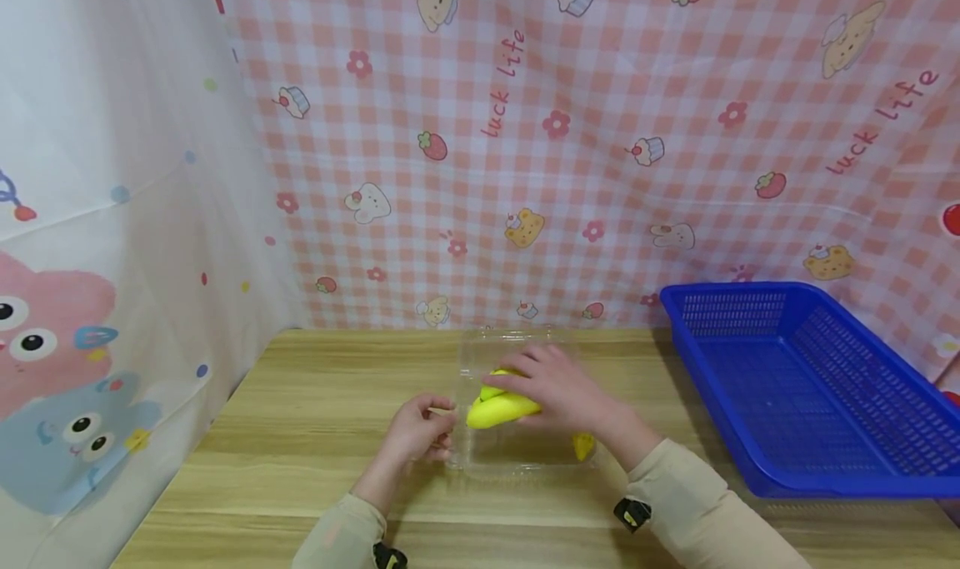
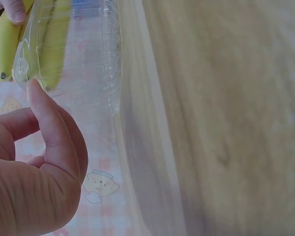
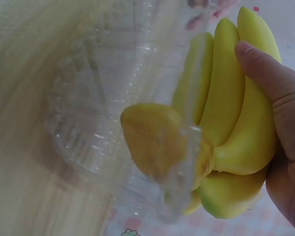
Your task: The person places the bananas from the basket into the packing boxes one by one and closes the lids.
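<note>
A clear plastic container [image 1: 517, 456] sits on the wooden table in front of me. My right hand [image 1: 558, 390] grips a bunch of yellow bananas [image 1: 502, 411] from above, over the container. In the right wrist view the thumb lies along one banana [image 3: 226, 83], and the brownish-yellow stem end [image 3: 155, 140] shows through the clear plastic wall. At the container's left side, my left hand [image 1: 423, 427] holds the rim with curled fingers. The left wrist view has the index fingertip right at the rim's corner tab [image 2: 22, 69]. The palm hides part of the bunch.
To the right stands a blue plastic basket [image 1: 712, 386] with mesh walls. A pink checked cloth [image 1: 480, 177] hangs behind the wooden table [image 1: 300, 436], and a white patterned cloth [image 1: 150, 219] hangs on the left.
</note>
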A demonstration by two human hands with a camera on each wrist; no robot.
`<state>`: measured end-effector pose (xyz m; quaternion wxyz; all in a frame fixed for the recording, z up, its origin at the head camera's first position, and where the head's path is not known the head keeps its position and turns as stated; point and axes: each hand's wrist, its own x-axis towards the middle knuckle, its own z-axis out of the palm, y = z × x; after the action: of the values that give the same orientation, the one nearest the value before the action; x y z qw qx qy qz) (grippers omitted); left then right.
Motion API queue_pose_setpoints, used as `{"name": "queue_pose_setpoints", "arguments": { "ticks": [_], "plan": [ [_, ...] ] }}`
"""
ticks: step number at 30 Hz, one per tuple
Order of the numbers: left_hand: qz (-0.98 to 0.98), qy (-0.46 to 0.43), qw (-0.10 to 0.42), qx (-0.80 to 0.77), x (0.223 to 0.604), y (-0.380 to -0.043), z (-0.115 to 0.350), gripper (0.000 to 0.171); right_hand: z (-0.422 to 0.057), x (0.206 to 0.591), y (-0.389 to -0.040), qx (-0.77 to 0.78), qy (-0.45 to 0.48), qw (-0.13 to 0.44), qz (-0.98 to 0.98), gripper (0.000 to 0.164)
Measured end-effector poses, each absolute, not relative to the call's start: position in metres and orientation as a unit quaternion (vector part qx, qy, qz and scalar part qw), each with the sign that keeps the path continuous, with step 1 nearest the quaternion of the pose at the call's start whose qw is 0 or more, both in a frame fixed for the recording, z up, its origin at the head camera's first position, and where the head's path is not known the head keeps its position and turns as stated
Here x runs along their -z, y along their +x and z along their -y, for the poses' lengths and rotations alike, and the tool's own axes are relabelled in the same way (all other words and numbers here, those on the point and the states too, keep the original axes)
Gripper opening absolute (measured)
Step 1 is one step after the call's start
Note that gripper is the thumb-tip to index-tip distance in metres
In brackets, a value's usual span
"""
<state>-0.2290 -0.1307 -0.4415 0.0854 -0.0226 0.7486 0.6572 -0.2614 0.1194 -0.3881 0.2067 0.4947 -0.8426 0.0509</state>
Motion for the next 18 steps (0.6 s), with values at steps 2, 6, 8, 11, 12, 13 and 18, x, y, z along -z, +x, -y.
{"name": "queue_pose_setpoints", "arguments": {
  "ticks": [2,6,8,11,12,13,18],
  "plan": [
    [-0.749,-0.024,0.085,-0.657,0.442,-0.229,0.13,0.026,-0.118,0.391,-0.261,-0.048,0.495,0.201,0.844,0.072],
    [-0.749,-0.026,0.084,-0.657,0.442,-0.229,0.13,0.025,-0.116,0.397,-0.261,-0.044,0.494,0.181,0.849,0.07],
    [-0.75,-0.026,0.083,-0.656,0.443,-0.23,0.13,0.025,-0.115,0.399,-0.26,-0.04,0.493,0.173,0.852,0.07],
    [-0.75,-0.027,0.083,-0.656,0.444,-0.231,0.131,0.025,-0.113,0.401,-0.259,-0.033,0.492,0.165,0.854,0.071],
    [-0.749,-0.028,0.082,-0.656,0.445,-0.231,0.131,0.024,-0.113,0.402,-0.259,-0.031,0.491,0.163,0.855,0.071],
    [-0.748,-0.028,0.082,-0.658,0.445,-0.231,0.131,0.024,-0.112,0.403,-0.258,-0.029,0.491,0.161,0.856,0.071],
    [-0.744,-0.031,0.082,-0.662,0.444,-0.231,0.13,0.023,-0.11,0.408,-0.258,-0.033,0.489,0.15,0.859,0.071]
  ]
}}
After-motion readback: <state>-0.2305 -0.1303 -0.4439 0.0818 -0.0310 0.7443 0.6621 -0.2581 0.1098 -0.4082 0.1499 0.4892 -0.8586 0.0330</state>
